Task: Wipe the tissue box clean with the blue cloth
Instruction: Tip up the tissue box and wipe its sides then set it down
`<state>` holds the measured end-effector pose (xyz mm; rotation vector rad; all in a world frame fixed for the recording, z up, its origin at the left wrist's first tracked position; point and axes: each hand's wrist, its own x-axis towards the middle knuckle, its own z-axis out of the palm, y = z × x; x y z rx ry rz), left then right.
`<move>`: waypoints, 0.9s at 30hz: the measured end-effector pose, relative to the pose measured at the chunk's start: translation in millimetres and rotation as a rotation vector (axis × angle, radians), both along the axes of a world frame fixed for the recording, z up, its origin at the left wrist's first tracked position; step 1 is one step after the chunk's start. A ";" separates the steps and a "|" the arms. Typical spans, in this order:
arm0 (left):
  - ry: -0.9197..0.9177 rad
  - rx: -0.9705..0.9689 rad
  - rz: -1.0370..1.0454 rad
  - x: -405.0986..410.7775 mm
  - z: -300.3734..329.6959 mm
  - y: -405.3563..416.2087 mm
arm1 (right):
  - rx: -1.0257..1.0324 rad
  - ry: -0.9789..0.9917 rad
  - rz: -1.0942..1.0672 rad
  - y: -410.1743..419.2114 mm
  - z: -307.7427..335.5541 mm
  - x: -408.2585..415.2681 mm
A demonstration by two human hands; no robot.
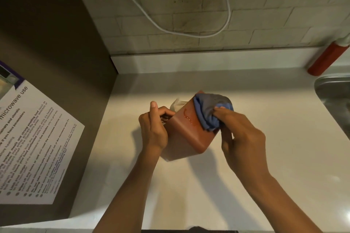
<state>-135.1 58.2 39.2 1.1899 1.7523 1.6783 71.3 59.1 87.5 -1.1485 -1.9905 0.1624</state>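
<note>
Head view looks down on a pale desk (246, 185) where the reddish-brown tissue box (186, 134) sits tipped on a lower edge between both hands. At its left side the left hand (154, 128) grips the box, fingers curled over the face where a white tissue (177, 104) sticks out. Against its upper right face the right hand (240, 136) pinches the bunched blue cloth (210, 113), pressing it onto the box; wet streaks glisten just left of the cloth. Far right of that hand stand a red bottle (326, 58) and a metal sink (333, 91). Well left of the left hand hangs a microwave notice (36, 143).
</note>
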 end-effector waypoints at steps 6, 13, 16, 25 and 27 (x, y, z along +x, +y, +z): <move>-0.018 0.006 -0.008 -1.4 -1.2 1.3 | 0.032 0.076 0.058 -12.3 9.1 -27.3; 0.068 0.005 -0.043 2.5 -1.2 2.1 | -0.004 0.010 0.012 1.3 6.0 0.9; 0.097 0.022 -0.048 5.7 2.6 5.7 | -0.016 0.099 0.017 8.6 19.0 -16.8; 0.095 0.028 -0.060 5.3 3.1 7.1 | 0.004 0.049 0.077 -5.8 16.3 -1.1; 0.124 0.024 -0.077 7.0 4.2 7.3 | -0.040 0.061 0.016 9.4 18.4 1.3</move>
